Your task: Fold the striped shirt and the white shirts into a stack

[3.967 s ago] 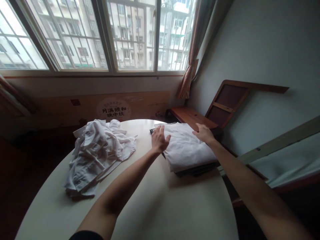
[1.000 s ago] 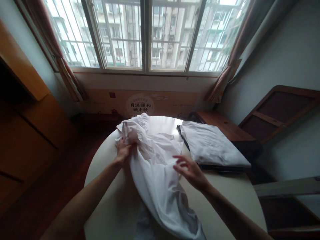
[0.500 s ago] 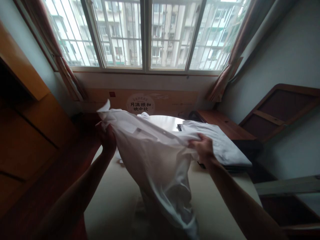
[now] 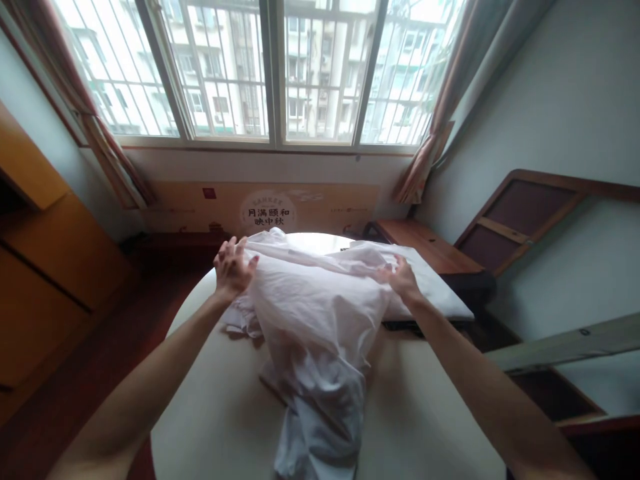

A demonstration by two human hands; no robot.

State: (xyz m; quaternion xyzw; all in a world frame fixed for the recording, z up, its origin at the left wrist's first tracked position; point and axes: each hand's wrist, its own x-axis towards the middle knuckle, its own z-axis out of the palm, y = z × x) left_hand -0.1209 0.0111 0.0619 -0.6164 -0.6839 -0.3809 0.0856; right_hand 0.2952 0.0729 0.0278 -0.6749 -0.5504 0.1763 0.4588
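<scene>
Both arms out over a round, cream-coloured table [image 4: 425,413]. Left hand [image 4: 233,267] at the upper left edge of a large, crumpled white cotton shirt [image 4: 320,320]: fingers spread and partly uncurled against the cloth, so whether it pinches any fabric cannot be told. Right hand [image 4: 403,280] at the garment's upper right edge, fingers curled down onto the cloth, seemingly gripping it. The hands stand well apart, which keeps the top edge stretched wide between them; the rest of the shirt sags in folds and trails down the table toward the near rim. Just behind the right hand lies a flat, folded white garment [image 4: 440,293], resting on something dark and flat at the table's right side, partly overlapped by the held shirt. Room: wide barred window [image 4: 270,73] with apartment blocks beyond, reddish-brown curtains [image 4: 425,140] at either side, flattened cardboard with a printed round emblem [image 4: 265,210] under the sill, wooden furniture left and right.
</scene>
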